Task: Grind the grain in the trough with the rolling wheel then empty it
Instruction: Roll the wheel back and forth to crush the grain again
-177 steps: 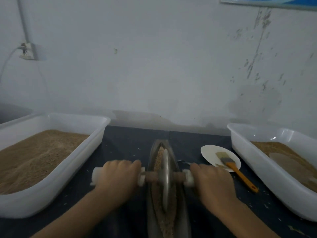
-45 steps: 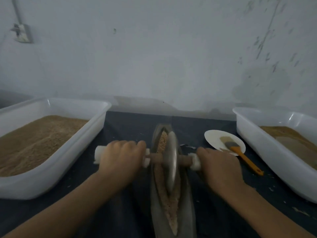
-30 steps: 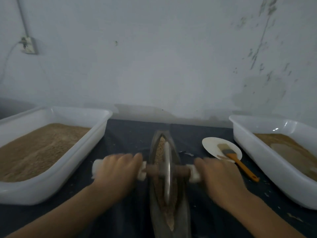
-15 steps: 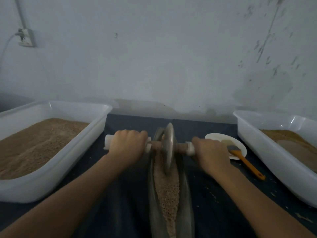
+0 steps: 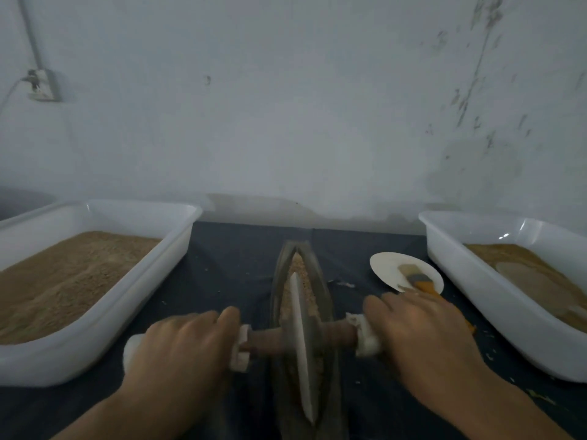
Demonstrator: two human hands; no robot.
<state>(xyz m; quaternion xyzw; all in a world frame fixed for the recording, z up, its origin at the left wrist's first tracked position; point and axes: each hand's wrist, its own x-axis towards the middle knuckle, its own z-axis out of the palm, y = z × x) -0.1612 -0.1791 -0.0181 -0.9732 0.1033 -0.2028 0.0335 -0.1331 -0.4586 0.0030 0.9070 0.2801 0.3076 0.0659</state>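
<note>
Both hands clamp the axle of the rolling wheel [image 5: 300, 341]: the left hand [image 5: 182, 347] curls its fingers over the white left handle [image 5: 241, 347], the right hand [image 5: 422, 331] over the right handle [image 5: 365, 339]. Between the fingers, the disc stands on edge in the trough [image 5: 320, 281], with grain [image 5: 298, 268] showing beyond them. The wheel looks heavy and rigid; gripping evenly at both handles should keep it upright.

Upright metal wheel [image 5: 301, 341] in grain-filled trough [image 5: 320, 281]
</note>
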